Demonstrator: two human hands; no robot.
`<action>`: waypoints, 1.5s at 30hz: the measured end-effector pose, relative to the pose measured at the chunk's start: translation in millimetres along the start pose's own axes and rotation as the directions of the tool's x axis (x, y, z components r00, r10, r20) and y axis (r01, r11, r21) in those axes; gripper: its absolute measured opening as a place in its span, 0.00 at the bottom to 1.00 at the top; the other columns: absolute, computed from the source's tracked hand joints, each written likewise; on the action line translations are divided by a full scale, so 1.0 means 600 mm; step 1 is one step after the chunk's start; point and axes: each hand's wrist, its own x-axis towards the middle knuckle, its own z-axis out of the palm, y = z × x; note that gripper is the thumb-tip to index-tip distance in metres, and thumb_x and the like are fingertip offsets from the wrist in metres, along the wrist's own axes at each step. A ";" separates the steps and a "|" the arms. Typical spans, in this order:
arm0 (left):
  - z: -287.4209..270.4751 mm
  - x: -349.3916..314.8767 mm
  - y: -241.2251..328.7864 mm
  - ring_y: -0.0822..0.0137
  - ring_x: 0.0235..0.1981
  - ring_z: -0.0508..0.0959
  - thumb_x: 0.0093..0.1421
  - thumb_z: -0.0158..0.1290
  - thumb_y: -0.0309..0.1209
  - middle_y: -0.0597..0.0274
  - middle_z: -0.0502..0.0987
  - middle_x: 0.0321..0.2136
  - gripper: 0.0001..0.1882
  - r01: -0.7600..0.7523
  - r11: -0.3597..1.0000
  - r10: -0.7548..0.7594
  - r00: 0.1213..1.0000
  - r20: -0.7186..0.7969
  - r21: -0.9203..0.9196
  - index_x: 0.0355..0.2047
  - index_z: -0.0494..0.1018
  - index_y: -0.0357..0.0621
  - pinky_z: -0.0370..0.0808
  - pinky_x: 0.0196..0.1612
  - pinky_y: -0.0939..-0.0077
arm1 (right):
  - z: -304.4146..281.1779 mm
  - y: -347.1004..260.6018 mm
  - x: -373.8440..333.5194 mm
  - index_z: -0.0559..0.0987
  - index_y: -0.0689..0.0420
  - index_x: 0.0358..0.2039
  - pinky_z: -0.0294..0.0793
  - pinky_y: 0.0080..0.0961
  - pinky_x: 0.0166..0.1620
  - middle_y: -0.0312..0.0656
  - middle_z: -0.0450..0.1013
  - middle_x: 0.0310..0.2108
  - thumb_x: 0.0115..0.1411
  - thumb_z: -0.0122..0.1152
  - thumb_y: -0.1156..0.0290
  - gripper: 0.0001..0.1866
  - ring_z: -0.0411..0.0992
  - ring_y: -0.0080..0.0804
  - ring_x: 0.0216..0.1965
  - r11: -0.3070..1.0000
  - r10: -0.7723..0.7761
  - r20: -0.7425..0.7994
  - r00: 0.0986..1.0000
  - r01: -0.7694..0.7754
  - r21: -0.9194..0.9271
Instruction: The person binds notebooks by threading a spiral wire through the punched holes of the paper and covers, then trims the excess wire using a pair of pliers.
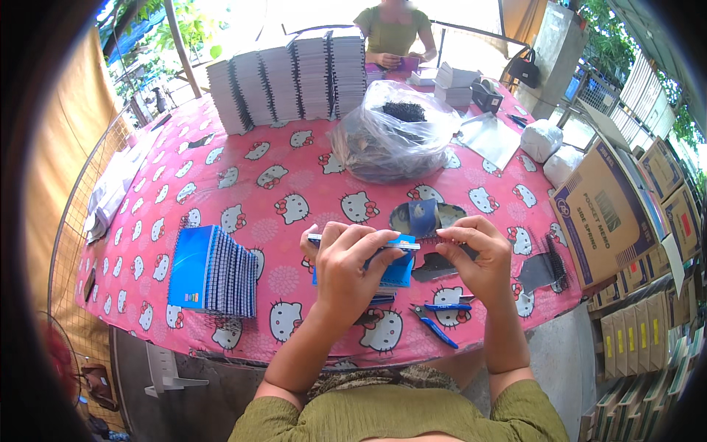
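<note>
My left hand (350,258) is closed around a small blue-covered notebook (402,241), held edge-on above the table. Close to the notebook's right end, my right hand (482,254) has thumb and fingers drawn together. Whatever thin thing may be between them is too small to make out. Below the hands lie more blue notebooks (398,274), partly hidden by my left hand. A blue-handled pair of cutting pliers (434,324) rests near the table's front edge. Left of my hands stands a row of blue spiral notebooks (210,269), bindings showing.
Behind my hands sits a dark dish (423,216). Farther back are a plastic bag (394,140) of black spirals and tall notebook stacks (291,79). Black spirals (556,269) lie at right, beside a cardboard box (600,210). Another person (395,37) works across the pink-covered table (283,243).
</note>
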 end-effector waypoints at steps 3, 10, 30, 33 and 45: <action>-0.004 -0.004 0.002 0.68 0.31 0.70 0.45 0.66 0.35 0.70 0.77 0.25 0.12 -0.018 1.000 0.018 1.000 0.000 0.021 0.32 0.83 0.52 0.64 0.41 0.72 | -0.002 0.012 0.007 0.82 0.59 0.35 0.74 0.22 0.33 0.40 0.74 0.30 0.46 0.69 0.81 0.13 0.74 0.26 0.30 0.995 0.056 0.121 0.991 -0.066 0.080; 0.004 -0.017 -0.006 0.68 0.33 0.71 0.49 0.64 0.37 0.70 0.75 0.26 0.14 0.023 0.996 -0.021 1.000 0.018 -0.085 0.38 0.83 0.61 0.55 0.50 0.63 | 0.004 0.011 0.019 0.79 0.58 0.30 0.73 0.27 0.35 0.40 0.73 0.31 0.44 0.67 0.82 0.11 0.72 0.34 0.37 0.999 -0.040 0.099 0.994 0.037 0.027; -0.011 -0.008 0.001 0.68 0.34 0.73 0.48 0.65 0.36 0.70 0.80 0.29 0.12 0.018 1.000 -0.018 1.000 0.013 0.023 0.34 0.80 0.50 0.59 0.47 0.66 | 0.014 -0.021 0.019 0.77 0.59 0.37 0.71 0.24 0.32 0.40 0.72 0.27 0.54 0.64 0.77 0.09 0.73 0.30 0.29 0.999 -0.049 0.196 0.979 0.052 -0.006; -0.013 -0.007 0.001 0.68 0.33 0.74 0.48 0.65 0.38 0.71 0.80 0.29 0.13 0.019 1.000 -0.019 1.000 -0.002 0.023 0.34 0.79 0.51 0.55 0.47 0.62 | 0.010 -0.029 0.020 0.76 0.59 0.35 0.72 0.28 0.30 0.42 0.71 0.29 0.56 0.64 0.72 0.08 0.73 0.34 0.28 0.994 -0.048 0.285 0.957 0.075 -0.083; -0.029 -0.017 0.001 0.68 0.33 0.73 0.44 0.68 0.35 0.70 0.80 0.27 0.16 0.066 0.997 -0.065 0.997 0.049 -0.024 0.34 0.80 0.49 0.59 0.48 0.67 | 0.020 -0.023 0.040 0.78 0.59 0.37 0.73 0.29 0.31 0.43 0.74 0.31 0.54 0.62 0.76 0.09 0.75 0.40 0.29 0.970 -0.231 0.345 0.910 0.243 0.010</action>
